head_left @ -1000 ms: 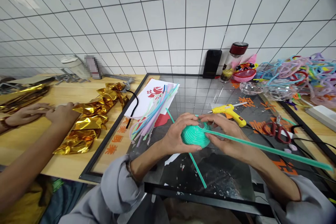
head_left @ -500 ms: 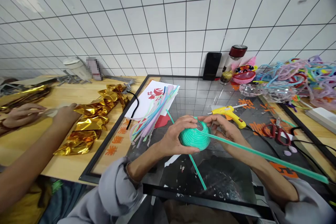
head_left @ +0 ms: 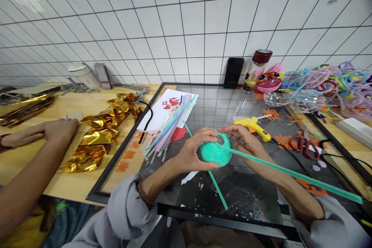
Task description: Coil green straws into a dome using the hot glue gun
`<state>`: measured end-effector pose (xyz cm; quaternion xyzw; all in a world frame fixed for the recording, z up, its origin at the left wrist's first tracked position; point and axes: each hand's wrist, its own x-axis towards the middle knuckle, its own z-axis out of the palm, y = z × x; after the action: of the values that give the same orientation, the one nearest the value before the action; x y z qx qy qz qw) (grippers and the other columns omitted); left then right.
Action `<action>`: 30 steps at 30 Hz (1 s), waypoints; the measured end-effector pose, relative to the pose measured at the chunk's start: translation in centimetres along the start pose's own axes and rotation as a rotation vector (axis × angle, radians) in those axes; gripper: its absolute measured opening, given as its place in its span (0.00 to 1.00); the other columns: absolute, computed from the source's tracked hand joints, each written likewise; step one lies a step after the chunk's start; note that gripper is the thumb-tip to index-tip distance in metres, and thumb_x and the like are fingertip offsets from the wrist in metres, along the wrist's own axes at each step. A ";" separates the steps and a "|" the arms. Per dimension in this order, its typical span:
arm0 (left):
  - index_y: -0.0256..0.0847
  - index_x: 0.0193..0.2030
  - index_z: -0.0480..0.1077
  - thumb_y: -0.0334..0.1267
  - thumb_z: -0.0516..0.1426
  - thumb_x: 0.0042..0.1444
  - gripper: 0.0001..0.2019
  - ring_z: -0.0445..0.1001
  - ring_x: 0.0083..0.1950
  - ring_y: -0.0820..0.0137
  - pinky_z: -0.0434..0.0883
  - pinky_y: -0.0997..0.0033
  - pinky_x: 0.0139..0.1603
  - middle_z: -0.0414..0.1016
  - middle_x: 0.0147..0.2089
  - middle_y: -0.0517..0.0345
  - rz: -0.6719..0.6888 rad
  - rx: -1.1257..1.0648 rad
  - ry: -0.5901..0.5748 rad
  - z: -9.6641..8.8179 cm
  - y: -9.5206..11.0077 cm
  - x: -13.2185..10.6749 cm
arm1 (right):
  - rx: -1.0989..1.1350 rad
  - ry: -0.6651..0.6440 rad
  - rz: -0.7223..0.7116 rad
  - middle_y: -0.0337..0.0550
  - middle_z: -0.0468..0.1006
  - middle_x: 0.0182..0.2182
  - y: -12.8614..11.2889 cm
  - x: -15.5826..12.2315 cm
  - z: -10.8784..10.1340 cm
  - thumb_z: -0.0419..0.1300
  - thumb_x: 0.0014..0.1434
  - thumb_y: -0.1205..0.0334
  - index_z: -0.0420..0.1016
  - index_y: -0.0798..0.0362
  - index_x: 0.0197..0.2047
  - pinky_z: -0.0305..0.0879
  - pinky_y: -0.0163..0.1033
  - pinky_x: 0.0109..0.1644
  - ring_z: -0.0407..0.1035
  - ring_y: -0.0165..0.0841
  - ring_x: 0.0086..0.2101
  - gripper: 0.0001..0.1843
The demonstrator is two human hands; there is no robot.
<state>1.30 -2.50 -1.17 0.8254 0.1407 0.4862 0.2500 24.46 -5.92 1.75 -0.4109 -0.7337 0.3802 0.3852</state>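
Note:
A round green ball wound with fuzzy pipe cleaner [head_left: 214, 155] sits between my hands above the dark tabletop, its turns lying side by side. A bare, clear-looking patch shows near its top. My left hand [head_left: 195, 148] is wrapped round the ball's left side, thumb below and fingers above. At its far right edge, the bent fingers of my right hand [head_left: 247, 139] close on the rim; the fingertips are partly hidden. One long green pipe cleaner end [head_left: 293, 173] runs from the top across my right forearm. Another green pipe cleaner [head_left: 218, 190] lies slanting beneath the ball.
A yellow glue gun [head_left: 252, 127] and red-handled scissors [head_left: 306, 148] lie to the right. Loose pipe cleaners [head_left: 171, 128] rest on white paper [head_left: 152, 114]. Behind stand a phone [head_left: 234, 73] and a bottle [head_left: 255, 71]. At left, a co-worker's hands [head_left: 55, 131] are beside gold foil [head_left: 99, 137].
My hands and the green ball keep nearly the same pose. The co-worker's hands at the left have come together, and the near one has shifted left, away from the gold foil.

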 end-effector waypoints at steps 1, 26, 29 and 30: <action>0.43 0.58 0.67 0.47 0.72 0.48 0.32 0.74 0.61 0.54 0.70 0.43 0.64 0.75 0.56 0.44 0.002 -0.003 0.001 0.0 0.0 0.0 | 0.015 0.000 -0.004 0.46 0.74 0.59 -0.1 0.1 0.0 0.51 0.63 0.71 0.65 0.45 0.58 0.64 0.52 0.64 0.69 0.39 0.60 0.22; 0.44 0.58 0.68 0.44 0.73 0.46 0.33 0.72 0.62 0.55 0.69 0.46 0.65 0.74 0.56 0.45 -0.024 -0.067 -0.038 -0.5 0.0 0.0 | -0.198 0.475 -0.070 0.42 0.82 0.32 0.2 0.2 0.3 0.61 0.63 0.54 0.81 0.48 0.37 0.70 0.44 0.39 0.74 0.36 0.33 0.09; 0.45 0.58 0.68 0.44 0.72 0.46 0.33 0.72 0.62 0.54 0.69 0.45 0.65 0.74 0.56 0.45 -0.036 -0.068 -0.047 -0.5 -0.1 0.0 | 0.089 0.496 0.071 0.41 0.82 0.27 0.6 0.4 0.4 0.67 0.58 0.50 0.81 0.49 0.39 0.71 0.42 0.33 0.74 0.34 0.27 0.12; 0.45 0.59 0.68 0.44 0.73 0.46 0.33 0.72 0.61 0.54 0.69 0.44 0.65 0.74 0.56 0.45 -0.036 -0.069 -0.045 -0.5 -0.1 0.0 | 0.206 0.498 0.123 0.40 0.81 0.25 0.7 0.5 0.4 0.69 0.55 0.48 0.81 0.50 0.39 0.72 0.41 0.31 0.74 0.33 0.25 0.15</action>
<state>0.83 -2.25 -1.03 0.8244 0.1327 0.4675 0.2903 24.17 -5.24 1.08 -0.4942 -0.5475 0.3628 0.5695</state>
